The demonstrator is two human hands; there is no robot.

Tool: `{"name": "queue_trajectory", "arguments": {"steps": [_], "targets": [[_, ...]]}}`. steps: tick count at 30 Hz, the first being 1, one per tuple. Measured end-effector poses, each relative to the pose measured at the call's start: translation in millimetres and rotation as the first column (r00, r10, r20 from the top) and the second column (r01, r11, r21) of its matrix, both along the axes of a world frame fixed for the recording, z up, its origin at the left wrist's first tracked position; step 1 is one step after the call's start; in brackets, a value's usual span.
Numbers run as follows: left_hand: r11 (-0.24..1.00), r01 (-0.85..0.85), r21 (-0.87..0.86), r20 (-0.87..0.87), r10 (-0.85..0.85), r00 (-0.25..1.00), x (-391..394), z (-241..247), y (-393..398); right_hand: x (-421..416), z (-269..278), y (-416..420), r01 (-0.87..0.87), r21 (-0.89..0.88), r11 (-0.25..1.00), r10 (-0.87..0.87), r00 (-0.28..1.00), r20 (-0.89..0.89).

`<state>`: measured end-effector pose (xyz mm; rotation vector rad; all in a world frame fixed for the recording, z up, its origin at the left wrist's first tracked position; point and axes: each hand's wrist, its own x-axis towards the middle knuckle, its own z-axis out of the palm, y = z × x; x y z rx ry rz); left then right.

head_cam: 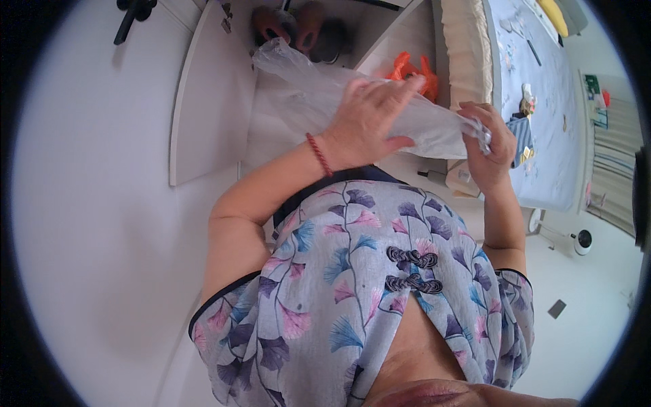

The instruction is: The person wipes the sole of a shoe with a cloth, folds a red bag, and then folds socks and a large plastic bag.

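A clear plastic bag (432, 124) stretches in front of me at a slant, its far-left end hanging loose near an open cabinet. My right hand (488, 145) grips the bunched end of the bag on the right. My left hand (368, 119), with a red braided bracelet (319, 155) on its wrist, lies against the bag's middle, fingers spread and slightly blurred. Behind the bag, an orange-red plastic bag (427, 81) stands on the floor beside the bed; its lower part is hidden.
A white cabinet door (213, 96) stands open at the left, with shoes (310, 25) inside the cabinet. On the right is a bed (549, 173) with a light blue cover, holding a striped cloth item (519, 137) and small things. A black door handle (132, 20) is at upper left.
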<state>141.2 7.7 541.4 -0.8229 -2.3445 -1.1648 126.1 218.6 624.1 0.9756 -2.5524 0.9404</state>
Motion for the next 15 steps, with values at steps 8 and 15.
{"name": "queue_trajectory", "arguments": {"steps": [8,15], "targets": [[0.871,-0.476,-0.119,-0.065,0.472,0.879,29.8,-59.6,-86.0,-8.3,30.1,29.8,-0.095,-0.230,0.969,0.088,0.995,-0.043],[0.769,-0.564,-0.302,0.350,0.639,0.685,44.5,-121.8,-106.7,-11.9,66.5,53.5,-0.291,-0.286,0.913,0.312,0.949,0.030]]}}
